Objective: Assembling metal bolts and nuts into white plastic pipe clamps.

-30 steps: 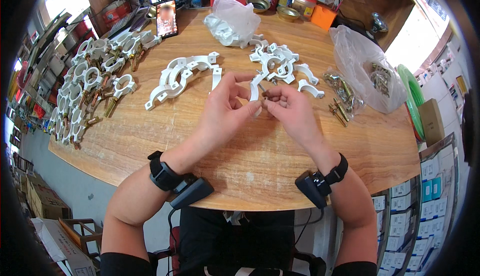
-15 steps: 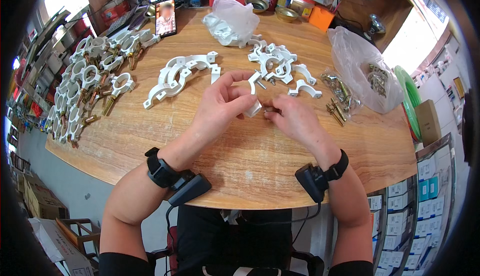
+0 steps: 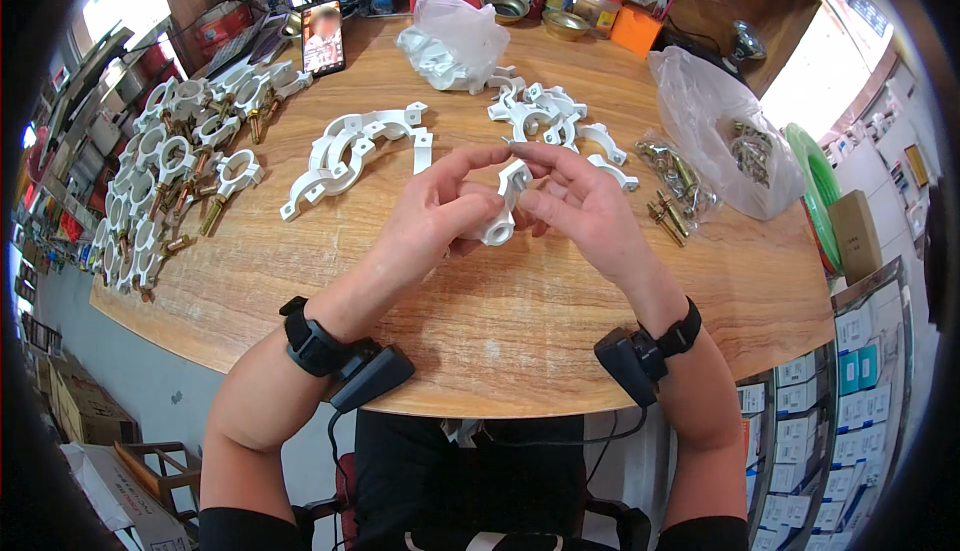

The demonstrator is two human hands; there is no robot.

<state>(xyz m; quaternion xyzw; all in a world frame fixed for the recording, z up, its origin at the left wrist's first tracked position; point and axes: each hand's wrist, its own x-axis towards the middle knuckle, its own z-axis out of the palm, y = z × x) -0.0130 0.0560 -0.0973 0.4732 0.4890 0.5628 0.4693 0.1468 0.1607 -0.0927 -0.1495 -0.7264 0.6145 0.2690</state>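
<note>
My left hand [image 3: 438,211] holds a white plastic pipe clamp [image 3: 504,207] above the middle of the wooden table [image 3: 330,281]. My right hand [image 3: 580,206] pinches the clamp's upper part, with a small metal screw [image 3: 510,141] at its fingertips. Both hands meet over the clamp, which partly hides behind the fingers. Loose white clamp halves [image 3: 350,151] lie just beyond my left hand, and another heap [image 3: 550,116] lies beyond my right.
Assembled clamps with brass bolts [image 3: 180,171] fill the table's left side. A clear bag of metal hardware [image 3: 730,141] and loose bolts [image 3: 670,196] sit at right. A bag of white parts [image 3: 455,41], a phone [image 3: 322,39] and bowls [image 3: 565,23] stand at the back.
Both hands have lowered slightly toward me with the clamp. The clamp has turned in my left hand, and my right fingers now sit on its top.
</note>
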